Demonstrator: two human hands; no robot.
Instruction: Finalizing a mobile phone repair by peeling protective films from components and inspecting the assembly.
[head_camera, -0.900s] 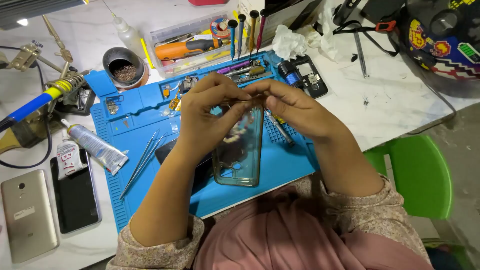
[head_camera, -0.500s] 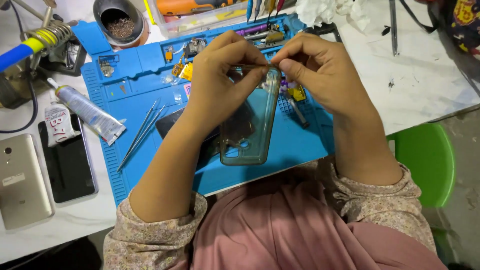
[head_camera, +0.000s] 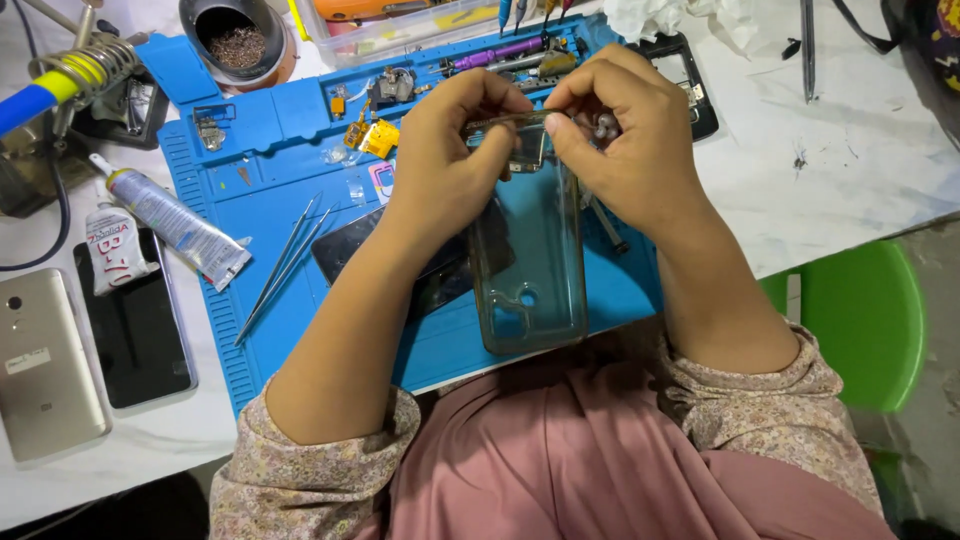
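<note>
Overhead, the left hand (head_camera: 445, 165) and right hand (head_camera: 630, 140) both pinch the top edge of a clear phone case (head_camera: 528, 260) above a blue repair mat (head_camera: 300, 280). Tweezers (head_camera: 285, 265), a glue tube (head_camera: 175, 225) and, seemingly, two phones (head_camera: 40, 360) lie left on the desk (head_camera: 860, 150).

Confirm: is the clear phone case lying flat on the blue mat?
No, both hands, left hand and right hand, hold the clear phone case by its top edge.

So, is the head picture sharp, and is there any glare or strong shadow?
Head view: mostly sharp, with even, soft light; the hands, left and right, cast only faint shadows on the blue mat; the clear phone case shows mild reflections; the white table looks bright, not washed out.
</note>
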